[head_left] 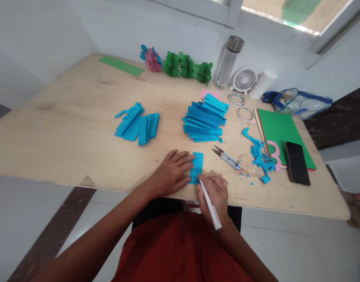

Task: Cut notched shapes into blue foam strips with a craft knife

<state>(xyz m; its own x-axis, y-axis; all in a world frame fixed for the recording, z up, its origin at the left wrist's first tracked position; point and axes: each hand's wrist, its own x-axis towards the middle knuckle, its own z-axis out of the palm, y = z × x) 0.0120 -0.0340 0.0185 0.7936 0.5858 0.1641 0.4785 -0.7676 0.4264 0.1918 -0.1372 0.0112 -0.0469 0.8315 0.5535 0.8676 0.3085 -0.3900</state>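
Clamping a white pen (210, 204), the right hand (216, 191) has the blue paper (197, 167) at eleven o'clock, long axis twelve to six; the left hand (174, 171), fingers slightly apart, touches its nine o'clock edge.

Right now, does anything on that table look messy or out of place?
Yes: blue paper scraps lie in a tangle between the snips and the green sheet, with tiny bits strewn nearby, looking like uncollected offcuts.
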